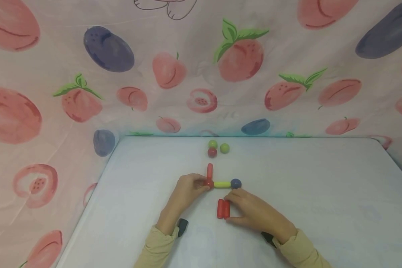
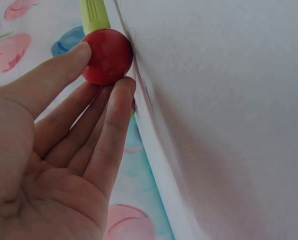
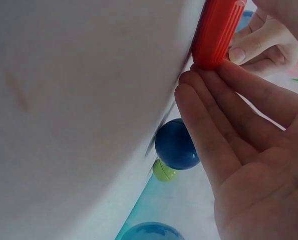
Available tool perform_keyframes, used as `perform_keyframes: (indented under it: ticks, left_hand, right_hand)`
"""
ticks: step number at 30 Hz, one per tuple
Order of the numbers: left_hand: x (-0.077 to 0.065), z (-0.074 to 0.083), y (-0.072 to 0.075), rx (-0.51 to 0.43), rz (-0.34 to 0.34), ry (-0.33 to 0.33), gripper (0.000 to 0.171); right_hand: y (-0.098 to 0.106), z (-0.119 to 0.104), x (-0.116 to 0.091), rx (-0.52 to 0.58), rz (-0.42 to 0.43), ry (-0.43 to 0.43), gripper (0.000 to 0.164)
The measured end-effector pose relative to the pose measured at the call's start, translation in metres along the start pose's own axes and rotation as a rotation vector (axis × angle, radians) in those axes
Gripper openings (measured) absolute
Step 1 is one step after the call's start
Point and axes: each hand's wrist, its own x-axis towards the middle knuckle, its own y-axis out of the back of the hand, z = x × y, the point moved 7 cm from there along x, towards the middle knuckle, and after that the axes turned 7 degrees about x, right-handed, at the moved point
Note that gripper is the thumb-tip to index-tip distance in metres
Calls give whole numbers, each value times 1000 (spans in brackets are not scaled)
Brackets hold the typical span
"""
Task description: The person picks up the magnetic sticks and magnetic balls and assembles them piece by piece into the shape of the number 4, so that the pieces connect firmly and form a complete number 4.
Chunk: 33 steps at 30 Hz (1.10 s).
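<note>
My left hand (image 1: 189,188) pinches a red ball (image 2: 111,57) between thumb and fingertips. From that ball a red rod (image 1: 210,170) points away from me, and a yellow-green rod (image 1: 222,184) runs right to a blue ball (image 1: 236,183), forming an L on the table. Closer to me lie two short red rods side by side. My right hand (image 1: 252,210) spans the right-hand rod (image 1: 226,209), fingertips at its far end and thumb at its near end. The left-hand rod (image 1: 220,208) lies alongside it.
Beyond the L, two green balls (image 1: 225,148) and a separate dark red ball (image 1: 212,152) sit near the back of the white table (image 1: 305,178). A fruit-patterned cloth (image 1: 201,48) hangs behind the table and along its left side.
</note>
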Motion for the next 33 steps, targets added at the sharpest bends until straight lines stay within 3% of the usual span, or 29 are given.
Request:
perform_keyframes:
  ticks: [19, 33]
  left_hand:
    - [1, -1, -1, 0, -2, 1, 29]
    - [0, -1, 0, 5, 0, 15, 29]
  right_hand:
    - [0, -2, 1, -24, 26, 14, 44]
    - [14, 0, 3, -43, 81, 41, 46]
